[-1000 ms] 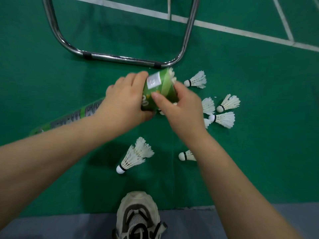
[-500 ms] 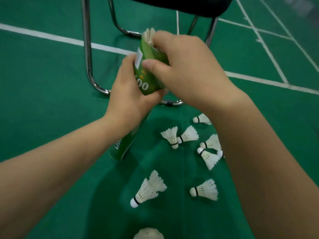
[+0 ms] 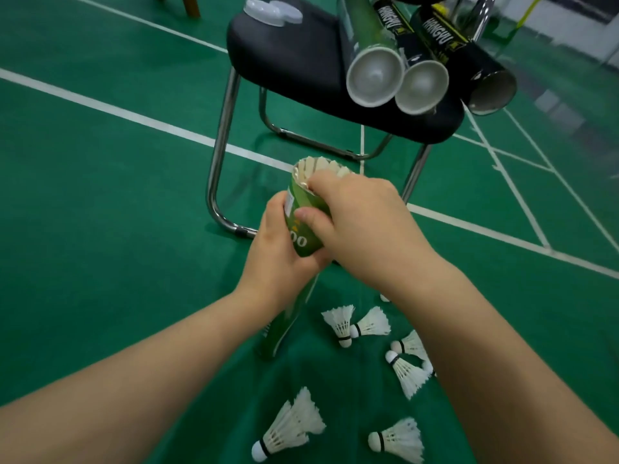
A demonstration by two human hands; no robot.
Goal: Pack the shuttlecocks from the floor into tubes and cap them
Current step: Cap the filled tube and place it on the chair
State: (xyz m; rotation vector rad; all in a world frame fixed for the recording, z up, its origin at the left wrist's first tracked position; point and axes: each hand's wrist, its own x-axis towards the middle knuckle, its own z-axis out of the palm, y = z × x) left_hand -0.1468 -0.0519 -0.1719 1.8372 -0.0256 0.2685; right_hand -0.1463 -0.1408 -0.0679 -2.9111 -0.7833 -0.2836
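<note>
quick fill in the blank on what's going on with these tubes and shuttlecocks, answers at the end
The left hand grips the ___ tube below its mouth.
___ more tubes lie on the black chair seat, open ends toward the camera.
The right hand holds the tube's mouth, where feathers show and no ___ is on.
Loose shuttlecocks lie on the ___.
Missing: green; three; cap; floor

"HANGYU" runs lengthwise along one black tube (image 3: 392, 20) and a second black tube (image 3: 440, 36) on the chair seat (image 3: 288, 55). The green tube (image 3: 303, 229) shows "00"; its white sticker (image 3: 290, 202) is unreadable.
</note>
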